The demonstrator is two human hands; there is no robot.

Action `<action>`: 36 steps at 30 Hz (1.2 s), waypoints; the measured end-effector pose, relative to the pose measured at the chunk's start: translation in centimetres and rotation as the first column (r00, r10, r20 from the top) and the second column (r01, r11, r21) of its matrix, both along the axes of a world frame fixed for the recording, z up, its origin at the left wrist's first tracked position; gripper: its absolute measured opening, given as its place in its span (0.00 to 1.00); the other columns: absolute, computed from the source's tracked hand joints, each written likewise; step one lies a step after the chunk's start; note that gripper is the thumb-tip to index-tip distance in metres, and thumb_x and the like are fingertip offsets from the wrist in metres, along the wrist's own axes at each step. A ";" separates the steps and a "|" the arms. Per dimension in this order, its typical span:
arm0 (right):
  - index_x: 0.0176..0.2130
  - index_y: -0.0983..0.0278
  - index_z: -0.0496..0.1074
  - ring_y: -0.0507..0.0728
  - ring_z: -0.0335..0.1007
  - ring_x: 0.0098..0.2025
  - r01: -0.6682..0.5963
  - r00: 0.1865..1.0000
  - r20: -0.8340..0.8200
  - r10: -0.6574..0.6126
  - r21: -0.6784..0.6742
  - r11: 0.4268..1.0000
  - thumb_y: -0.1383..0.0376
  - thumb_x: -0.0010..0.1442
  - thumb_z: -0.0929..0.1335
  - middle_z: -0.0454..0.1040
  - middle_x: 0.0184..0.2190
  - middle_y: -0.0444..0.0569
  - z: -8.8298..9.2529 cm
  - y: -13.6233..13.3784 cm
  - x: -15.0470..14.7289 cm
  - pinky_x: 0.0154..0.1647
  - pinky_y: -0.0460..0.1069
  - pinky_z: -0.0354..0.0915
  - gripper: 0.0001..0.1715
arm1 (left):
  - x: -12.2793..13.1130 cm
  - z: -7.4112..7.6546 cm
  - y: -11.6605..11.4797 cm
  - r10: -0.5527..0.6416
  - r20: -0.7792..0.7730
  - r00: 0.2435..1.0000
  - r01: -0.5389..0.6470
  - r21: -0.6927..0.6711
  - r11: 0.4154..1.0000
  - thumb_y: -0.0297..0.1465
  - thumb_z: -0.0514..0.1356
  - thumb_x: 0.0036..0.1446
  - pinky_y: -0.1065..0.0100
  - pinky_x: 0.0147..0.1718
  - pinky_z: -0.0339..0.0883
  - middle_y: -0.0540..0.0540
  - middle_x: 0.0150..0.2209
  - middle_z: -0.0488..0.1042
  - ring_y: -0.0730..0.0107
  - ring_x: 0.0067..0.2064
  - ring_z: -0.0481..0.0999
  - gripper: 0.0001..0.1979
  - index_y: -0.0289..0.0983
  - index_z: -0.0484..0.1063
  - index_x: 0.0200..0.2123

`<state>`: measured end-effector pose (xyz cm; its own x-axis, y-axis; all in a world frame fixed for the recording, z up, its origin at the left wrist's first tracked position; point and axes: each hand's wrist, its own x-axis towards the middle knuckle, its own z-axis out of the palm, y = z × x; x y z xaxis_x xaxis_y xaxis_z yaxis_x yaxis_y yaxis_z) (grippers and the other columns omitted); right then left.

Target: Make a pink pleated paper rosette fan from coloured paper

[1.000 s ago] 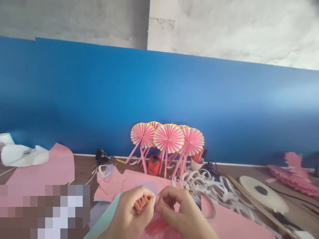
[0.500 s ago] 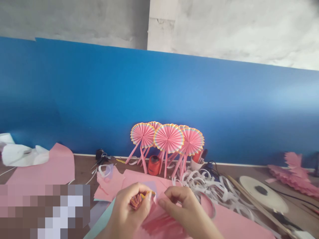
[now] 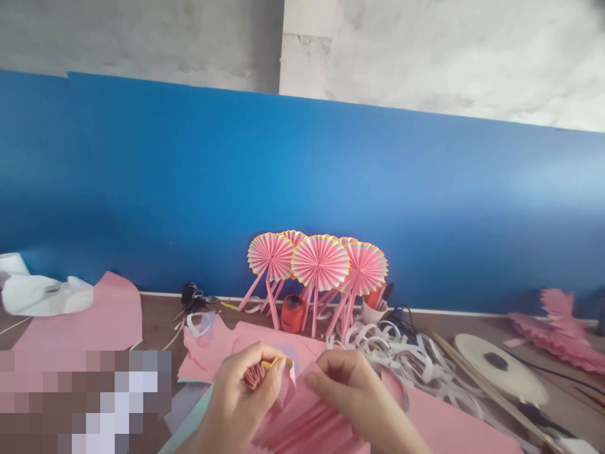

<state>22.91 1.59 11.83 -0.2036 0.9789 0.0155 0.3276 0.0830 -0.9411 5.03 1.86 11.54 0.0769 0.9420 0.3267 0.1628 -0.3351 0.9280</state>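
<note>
**craftfan:** Blue wall (image 3: 189, 189) behind, cluttered table (image 3: 161, 323). Where's the pleated paper (image 3: 307, 422)?

**foldy:** Between both hands. The left hand (image 3: 241, 400) pinches its bunched end tight, and the folds run down-right under the right hand (image 3: 352, 394), whose fingers are curled onto the edge.

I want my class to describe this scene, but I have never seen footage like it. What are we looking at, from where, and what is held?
There is no machine here: a camera worn on a person's head looks forward and down at their bare hands. The left hand pinches the gathered end of a pleated pink paper; the right hand holds its spread folds. On the brown table lie pink sheets, curled white strips and a red roll. Finished paper fans stand against the blue wall.
</note>
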 end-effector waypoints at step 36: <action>0.23 0.66 0.70 0.49 0.61 0.23 0.053 0.953 -0.282 -0.107 -0.192 0.980 0.45 0.46 0.73 0.67 0.18 0.40 -0.5 1.4 1.7 0.25 0.44 0.55 0.26 | -0.4 -1.7 3.0 -0.283 0.432 0.856 0.477 -0.451 0.755 0.41 0.70 0.40 0.62 0.39 0.69 0.41 0.35 0.79 0.55 0.38 0.78 0.25 0.32 0.74 0.40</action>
